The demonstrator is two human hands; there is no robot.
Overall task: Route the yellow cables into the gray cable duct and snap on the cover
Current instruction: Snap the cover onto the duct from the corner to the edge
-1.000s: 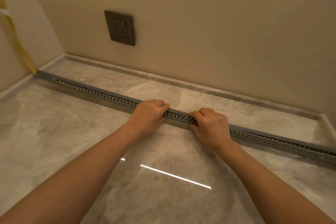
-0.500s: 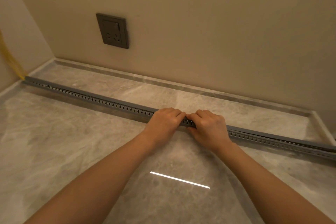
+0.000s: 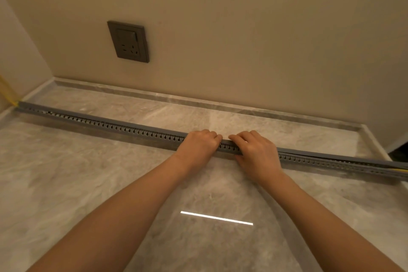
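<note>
Gray plastic forms the duct, which lies on the floor and runs diagonally from the far-left corner to the right edge of the head view. A row of keyhole slots lines its near side wall.

Cover: left of the hands it sits flush on the duct. Right of the hands it stands slightly raised, with a narrow gap below it.

Cables: the yellow strands come down the left wall and meet the duct's left end. A short yellow length also shows inside the duct at the right edge of the view.

Left hand: it grasps the duct near mid-length, fingers curled over the cover from the near side. The thumb is hidden.

Right hand: it grasps the duct just to the right of the left hand, fingers curled over the cover, thumb against the slotted wall. The fingertips of both hands are close together but do not touch.

A dark socket sits on the far wall, above the skirting. A bright strip of reflected light lies on the floor between the forearms.
</note>
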